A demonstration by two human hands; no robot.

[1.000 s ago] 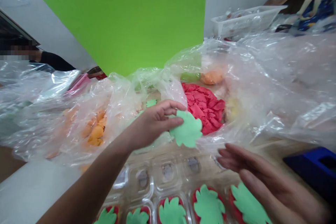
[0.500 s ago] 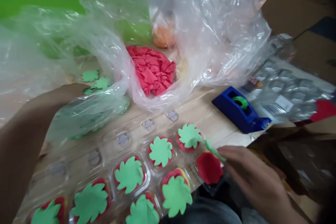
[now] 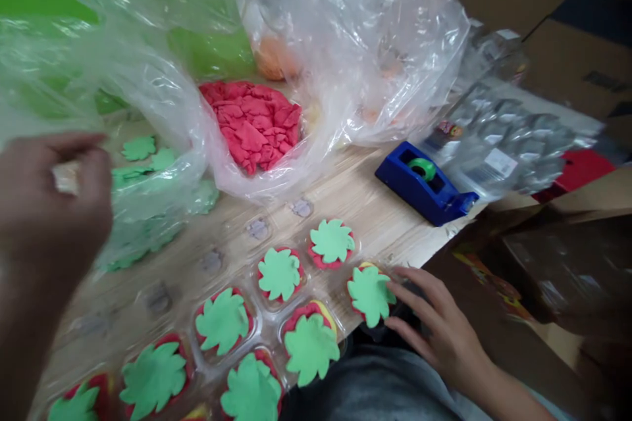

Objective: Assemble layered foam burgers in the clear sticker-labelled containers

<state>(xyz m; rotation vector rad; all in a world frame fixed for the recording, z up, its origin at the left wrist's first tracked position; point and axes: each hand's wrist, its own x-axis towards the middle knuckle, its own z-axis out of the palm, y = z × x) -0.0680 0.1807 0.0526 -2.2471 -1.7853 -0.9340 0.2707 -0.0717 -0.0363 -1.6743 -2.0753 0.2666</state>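
My right hand point(image 3: 434, 329) is open, its fingertips touching the edge of a pale green leaf-shaped piece point(image 3: 371, 296). That piece lies on a red and yellow stack in the end cup of the clear plastic tray point(image 3: 316, 296). Similar green pieces, such as one point(image 3: 332, 241) near the far end, top red pieces in several other cups. My left hand point(image 3: 62, 191) is raised beside the clear bag of green pieces point(image 3: 148, 210). Its thumb and forefinger are drawn together in a pinch; whatever is between them cannot be made out.
Beyond the tray, an open plastic bag holds crumpled red pieces point(image 3: 254, 125). A blue tape dispenser point(image 3: 424, 184) with green tape sits near the table's right edge. Clear packaging point(image 3: 503, 138) is piled behind it. Cardboard boxes point(image 3: 582, 276) stand to the right.
The green piece that was in my right hand now lies over the red stack in the end cup, and those fingers have spread. My left hand has drawn back from the green pieces.
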